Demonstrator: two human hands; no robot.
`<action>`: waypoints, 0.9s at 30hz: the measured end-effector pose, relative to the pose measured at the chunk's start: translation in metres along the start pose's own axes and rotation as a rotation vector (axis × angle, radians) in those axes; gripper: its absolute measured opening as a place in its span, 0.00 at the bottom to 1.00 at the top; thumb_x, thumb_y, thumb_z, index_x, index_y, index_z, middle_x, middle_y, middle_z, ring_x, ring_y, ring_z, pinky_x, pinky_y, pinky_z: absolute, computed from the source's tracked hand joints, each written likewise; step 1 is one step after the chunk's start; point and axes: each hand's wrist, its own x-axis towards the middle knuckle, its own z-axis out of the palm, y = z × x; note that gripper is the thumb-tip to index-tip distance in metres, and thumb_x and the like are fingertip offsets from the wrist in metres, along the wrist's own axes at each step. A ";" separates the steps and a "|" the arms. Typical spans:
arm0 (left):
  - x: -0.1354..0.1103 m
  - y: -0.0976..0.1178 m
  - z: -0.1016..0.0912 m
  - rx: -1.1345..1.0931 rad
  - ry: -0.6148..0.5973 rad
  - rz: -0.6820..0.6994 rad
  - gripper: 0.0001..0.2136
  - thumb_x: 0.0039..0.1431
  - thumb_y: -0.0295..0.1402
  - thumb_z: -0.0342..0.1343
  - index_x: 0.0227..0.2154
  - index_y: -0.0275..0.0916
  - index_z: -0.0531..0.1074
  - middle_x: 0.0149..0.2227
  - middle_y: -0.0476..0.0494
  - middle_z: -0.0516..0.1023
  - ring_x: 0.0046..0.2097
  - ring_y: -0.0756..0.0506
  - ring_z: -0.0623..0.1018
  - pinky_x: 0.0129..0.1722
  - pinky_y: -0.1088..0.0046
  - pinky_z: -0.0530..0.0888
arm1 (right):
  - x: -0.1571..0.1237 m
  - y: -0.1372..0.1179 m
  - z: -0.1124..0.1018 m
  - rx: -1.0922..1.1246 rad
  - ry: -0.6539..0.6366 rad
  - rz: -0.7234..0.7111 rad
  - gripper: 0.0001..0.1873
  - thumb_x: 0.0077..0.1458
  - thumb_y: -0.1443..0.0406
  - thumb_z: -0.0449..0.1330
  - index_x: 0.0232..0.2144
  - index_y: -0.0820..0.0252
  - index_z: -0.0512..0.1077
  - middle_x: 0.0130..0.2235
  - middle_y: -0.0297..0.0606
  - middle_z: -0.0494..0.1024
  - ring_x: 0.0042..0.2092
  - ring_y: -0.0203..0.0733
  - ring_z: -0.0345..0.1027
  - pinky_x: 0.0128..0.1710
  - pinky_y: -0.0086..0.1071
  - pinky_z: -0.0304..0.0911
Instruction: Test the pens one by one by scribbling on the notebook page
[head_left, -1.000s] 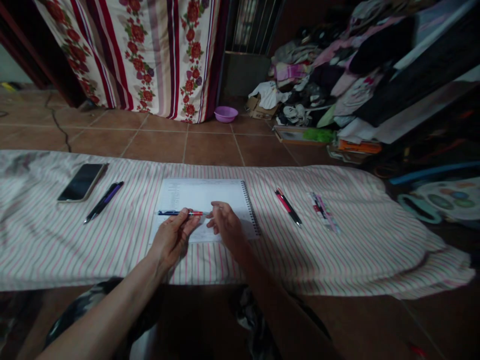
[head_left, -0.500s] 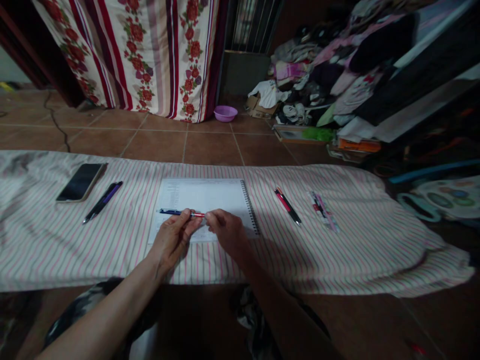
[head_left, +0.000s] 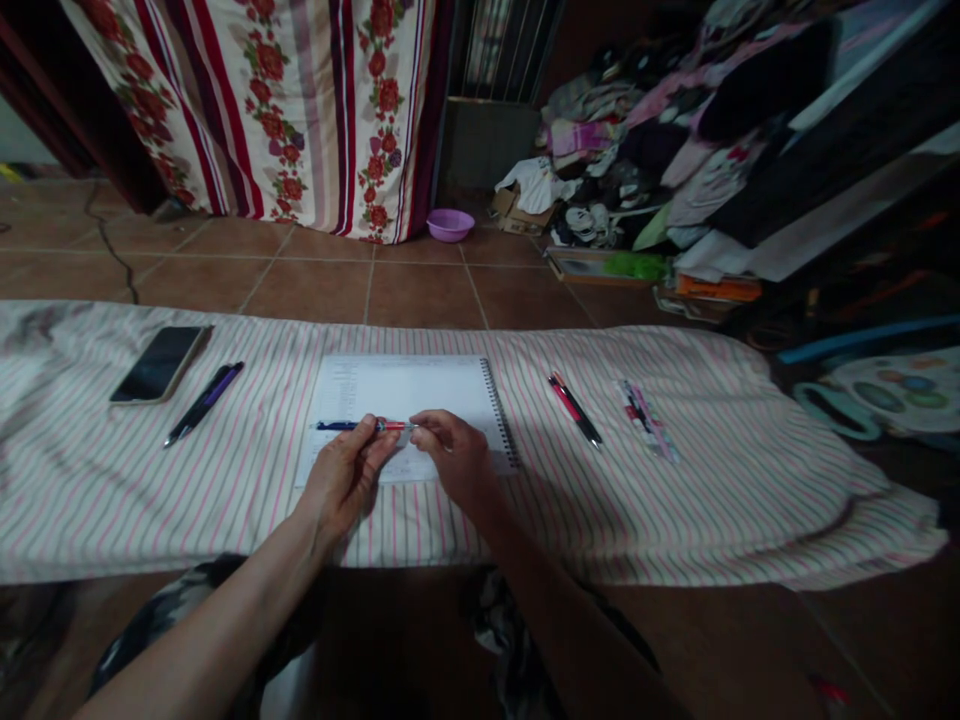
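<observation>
A blue and red pen (head_left: 352, 426) lies level above a spiral notebook (head_left: 409, 390) that rests on a striped cloth (head_left: 712, 490). My left hand (head_left: 346, 478) pinches the pen near its red part. My right hand (head_left: 452, 458) pinches the pen's right end with thumb and forefinger. Both hands hover over the lower half of the notebook page.
On the cloth lie a phone (head_left: 160, 363) and a dark purple pen (head_left: 205, 402) to the left, with a red and black pen pair (head_left: 574, 409) and a pink packet (head_left: 646, 420) to the right. Beyond are tiled floor, a floral curtain (head_left: 300, 110), a purple bowl (head_left: 451, 225) and piled clothes (head_left: 660, 130).
My right hand has closed in from open fingers beside the pen to a pinch on its right end. My left hand and the pen have stayed in place.
</observation>
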 end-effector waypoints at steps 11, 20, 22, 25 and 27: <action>-0.002 -0.002 0.001 0.015 -0.020 0.002 0.11 0.59 0.20 0.47 0.23 0.27 0.71 0.23 0.40 0.77 0.25 0.51 0.78 0.29 0.81 0.78 | 0.001 -0.001 0.001 -0.028 0.009 0.045 0.07 0.49 0.66 0.54 0.31 0.59 0.72 0.27 0.34 0.77 0.28 0.36 0.72 0.31 0.29 0.67; -0.003 -0.004 0.001 0.036 -0.031 0.027 0.12 0.59 0.20 0.47 0.23 0.27 0.71 0.23 0.40 0.77 0.25 0.51 0.78 0.30 0.81 0.78 | -0.002 -0.006 -0.001 -0.157 -0.021 0.025 0.08 0.54 0.64 0.52 0.27 0.59 0.69 0.25 0.33 0.76 0.26 0.34 0.71 0.31 0.27 0.65; -0.003 -0.004 0.001 0.032 -0.036 0.032 0.11 0.59 0.20 0.47 0.23 0.27 0.71 0.23 0.40 0.77 0.25 0.51 0.78 0.30 0.81 0.78 | -0.002 -0.006 -0.001 -0.174 -0.022 0.019 0.09 0.55 0.63 0.52 0.28 0.59 0.69 0.25 0.33 0.76 0.27 0.35 0.72 0.31 0.27 0.65; -0.002 -0.002 0.002 0.013 -0.026 0.015 0.11 0.59 0.20 0.47 0.23 0.27 0.70 0.23 0.39 0.77 0.26 0.51 0.78 0.30 0.82 0.77 | -0.002 -0.004 -0.001 -0.124 -0.005 -0.016 0.08 0.54 0.63 0.53 0.33 0.59 0.71 0.29 0.35 0.77 0.32 0.36 0.73 0.34 0.29 0.67; -0.001 -0.001 0.002 -0.009 -0.010 -0.001 0.11 0.59 0.20 0.47 0.23 0.27 0.70 0.23 0.40 0.77 0.25 0.51 0.78 0.29 0.82 0.77 | -0.002 -0.002 -0.001 -0.070 0.002 -0.055 0.09 0.52 0.65 0.55 0.36 0.58 0.71 0.33 0.37 0.78 0.35 0.37 0.73 0.36 0.29 0.67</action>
